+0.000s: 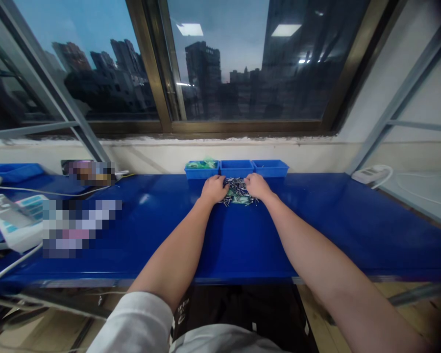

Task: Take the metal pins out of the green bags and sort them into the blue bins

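A pile of small metal screws or pins [238,186] lies on the blue table, too small to tell which. Pale green pieces [240,199], perhaps plastic packets, are mixed in at the pile's near side. At its left edge my left hand [214,189] rests palm down, thumb and fingers apart against the pieces. My right hand [257,186] is cupped at the right edge, its fingertips partly hidden among the pieces. Neither hand lifts anything. Just behind the pile stand three blue bins in a row: the left bin [202,172] holds green packets, beside the middle bin [236,166] and right bin [270,168].
The blue table [154,230] runs below a window. To the left are a white device with teal keys [31,211], cables, a blurred-out item and another blue tray [12,171]. A white power strip [371,174] lies at the right, near a grey metal post [385,113].
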Available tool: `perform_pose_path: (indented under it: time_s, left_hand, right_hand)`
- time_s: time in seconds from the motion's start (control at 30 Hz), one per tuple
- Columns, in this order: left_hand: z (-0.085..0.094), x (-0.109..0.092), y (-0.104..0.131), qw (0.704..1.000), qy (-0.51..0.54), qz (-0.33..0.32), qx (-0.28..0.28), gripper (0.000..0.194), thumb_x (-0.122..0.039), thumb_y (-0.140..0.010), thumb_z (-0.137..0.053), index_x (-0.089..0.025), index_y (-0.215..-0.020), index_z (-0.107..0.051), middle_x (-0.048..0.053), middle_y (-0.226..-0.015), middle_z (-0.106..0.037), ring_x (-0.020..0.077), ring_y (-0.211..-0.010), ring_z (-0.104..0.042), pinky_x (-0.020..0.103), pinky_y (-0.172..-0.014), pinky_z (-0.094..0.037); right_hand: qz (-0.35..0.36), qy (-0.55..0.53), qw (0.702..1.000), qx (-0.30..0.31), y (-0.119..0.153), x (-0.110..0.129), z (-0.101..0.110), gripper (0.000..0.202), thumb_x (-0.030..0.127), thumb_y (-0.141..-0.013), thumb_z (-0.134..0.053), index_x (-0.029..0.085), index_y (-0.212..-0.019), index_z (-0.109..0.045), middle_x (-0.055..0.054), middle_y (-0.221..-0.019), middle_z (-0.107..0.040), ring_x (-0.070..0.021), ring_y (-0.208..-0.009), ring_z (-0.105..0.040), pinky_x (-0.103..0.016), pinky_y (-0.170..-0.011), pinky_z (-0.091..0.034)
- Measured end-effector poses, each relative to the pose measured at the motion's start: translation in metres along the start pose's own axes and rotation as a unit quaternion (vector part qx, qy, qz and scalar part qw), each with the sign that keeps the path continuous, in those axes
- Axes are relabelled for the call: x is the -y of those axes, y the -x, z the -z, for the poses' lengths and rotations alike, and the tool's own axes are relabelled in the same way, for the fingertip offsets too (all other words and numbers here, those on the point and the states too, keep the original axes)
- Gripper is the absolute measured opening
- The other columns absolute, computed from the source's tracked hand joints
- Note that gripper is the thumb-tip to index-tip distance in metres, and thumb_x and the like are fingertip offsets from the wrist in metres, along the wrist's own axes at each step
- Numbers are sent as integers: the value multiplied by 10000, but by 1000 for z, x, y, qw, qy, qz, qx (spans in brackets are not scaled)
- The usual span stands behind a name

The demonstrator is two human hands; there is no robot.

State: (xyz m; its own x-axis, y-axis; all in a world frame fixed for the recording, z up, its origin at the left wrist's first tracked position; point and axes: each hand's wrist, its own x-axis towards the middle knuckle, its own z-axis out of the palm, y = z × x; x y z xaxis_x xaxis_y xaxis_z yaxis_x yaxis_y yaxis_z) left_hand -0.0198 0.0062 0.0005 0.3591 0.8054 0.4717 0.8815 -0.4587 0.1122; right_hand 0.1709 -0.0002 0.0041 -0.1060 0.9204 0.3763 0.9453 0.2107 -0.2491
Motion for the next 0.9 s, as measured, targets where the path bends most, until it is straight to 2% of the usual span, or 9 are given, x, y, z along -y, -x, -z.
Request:
perform_pose_path:
  time_s: [0.1, 0.23, 0.33, 0.43, 0.5, 0.6, 0.73, 0.9]
  left_hand:
    - [2, -6, -2, 996, 42, -63, -36, 355, -334, -847, -492, -169, -1146, -589, 100, -1086, -629, 214, -1011, -575, 317, -910, -435]
    - [2, -12, -4, 988, 108, -104, -33, 251, -275, -874, -460, -187, -1004, -656, 59, -982, -669, 171, -916, -607, 273, -857, -455]
    - [5, -14, -4, 989, 119, -77, -31, 245, -250, -877, -449, -194, -942, -679, 52, -964, -683, 168, -889, -616, 268, -847, -454]
    - [10, -16, -3, 992, 121, -36, -17, 259, -257, -881, -439, -204, -960, -681, 47, -995, -683, 173, -918, -613, 262, -862, -447]
    - [12, -18, -2, 992, 125, -19, -2, 274, -268, -889, -427, -208, -984, -676, 44, -1016, -680, 178, -950, -607, 264, -881, -441]
    - [13, -19, -2, 991, 136, -12, 5, 277, -289, -888, -437, -205, -1026, -662, 44, -1039, -673, 185, -974, -601, 276, -903, -436]
    - [8, -18, -3, 986, 160, -23, -36, 299, -282, -870, -482, -168, -1117, -606, 62, -1067, -658, 176, -989, -592, 271, -923, -430]
    - [6, -12, -3, 985, 149, 10, -86, 377, -330, -857, -493, -142, -1179, -553, 92, -1129, -610, 195, -1030, -565, 289, -941, -423]
  right_hand:
    - [20, -24, 999, -19, -1, 4, 2, 332, 282, -917, -336, 128, -827, -615, -152, -907, -652, -206, -885, -594, -277, -798, -386]
    - [44, -122, 991, -27, 1, 8, 2, 330, 323, -907, -353, 156, -740, -583, -86, -742, -648, -171, -721, -589, -269, -704, -402]
    - [31, -266, 963, -25, 2, 8, 1, 261, 346, -860, -429, 156, -771, -583, -36, -645, -623, -144, -622, -573, -257, -642, -419]
    - [14, -401, 916, -19, 1, 7, 1, 238, 372, -770, -537, 149, -830, -599, -25, -672, -637, -130, -607, -576, -249, -617, -443]
    - [3, -440, 898, -14, 1, 6, 1, 272, 396, -714, -585, 147, -818, -617, -34, -708, -651, -129, -608, -573, -252, -600, -449]
    - [-22, -457, 889, -7, 1, 5, 2, 325, 425, -685, -598, 148, -850, -642, -45, -736, -665, -134, -609, -573, -249, -561, -443]
    - [-36, -451, 892, -18, 1, 5, 4, 352, 394, -689, -599, 131, -916, -655, -62, -770, -683, -163, -682, -611, -267, -610, -470]
    - [-54, -348, 926, -137, 2, -4, 11, 375, 287, -714, -571, 138, -1052, -631, -82, -1020, -677, -173, -872, -612, -292, -821, -460]
